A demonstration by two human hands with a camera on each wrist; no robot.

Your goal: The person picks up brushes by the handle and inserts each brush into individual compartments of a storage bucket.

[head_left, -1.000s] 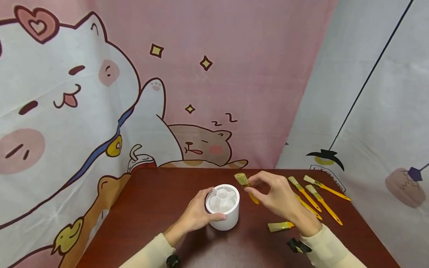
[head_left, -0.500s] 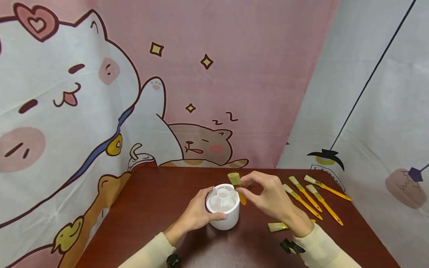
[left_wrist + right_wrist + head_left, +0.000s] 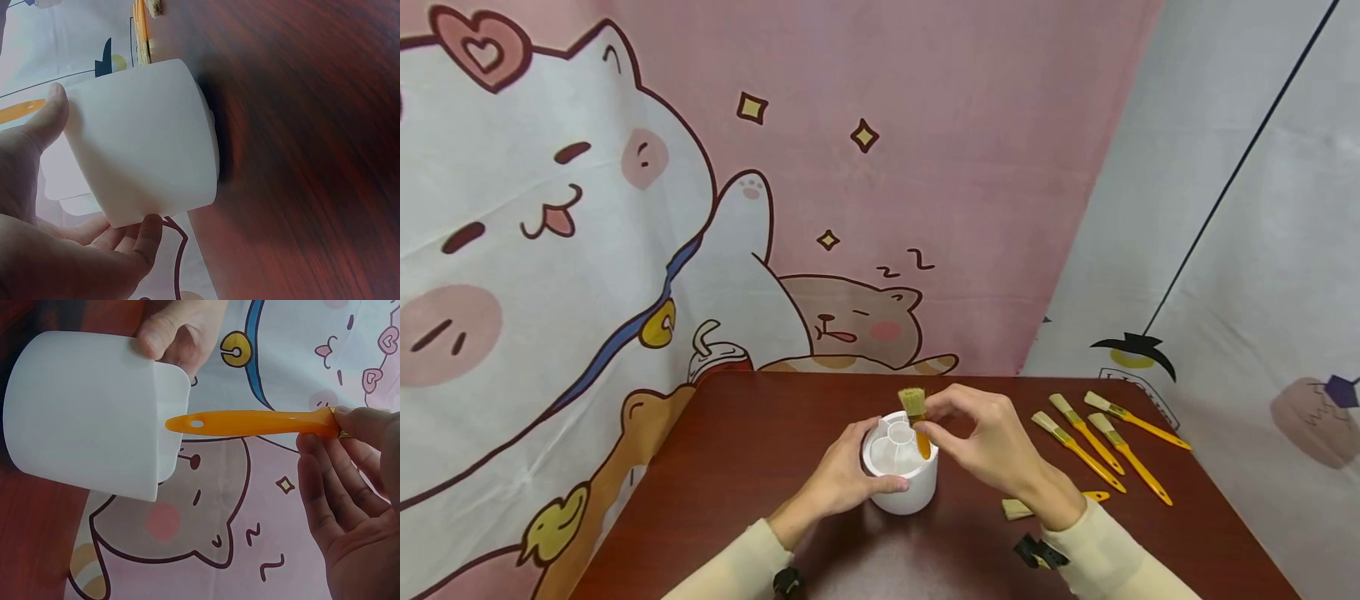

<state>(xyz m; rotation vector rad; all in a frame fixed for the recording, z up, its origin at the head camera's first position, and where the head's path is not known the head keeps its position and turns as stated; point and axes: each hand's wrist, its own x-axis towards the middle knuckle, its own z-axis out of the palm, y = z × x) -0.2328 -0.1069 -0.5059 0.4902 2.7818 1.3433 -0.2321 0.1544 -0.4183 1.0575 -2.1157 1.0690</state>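
A white round holder [image 3: 904,492] with several compartments inside stands on the dark red-brown table. My left hand [image 3: 842,479] grips it, thumb on the near side and fingers round the left and far side; the left wrist view shows the holder's smooth wall [image 3: 144,137] between them. My right hand [image 3: 981,433] pinches a paintbrush [image 3: 922,442] near its metal band, bristles up. In the right wrist view the paintbrush's orange handle [image 3: 250,423] points at the holder's opening, its holed tip right at the rim. The right hand [image 3: 350,469] has its other fingers loosely bent behind the handle.
Several more yellow-handled paintbrushes [image 3: 1078,452] lie fanned out on the table's right side. Another paintbrush [image 3: 1017,509] lies nearer, partly hidden under the right forearm. A cartoon-printed cloth [image 3: 962,167] hangs behind the table [image 3: 752,442].
My right hand has carried the paintbrush leftward, from right of the holder to over its opening, and the handle has turned more upright. My left hand keeps its grip in place.
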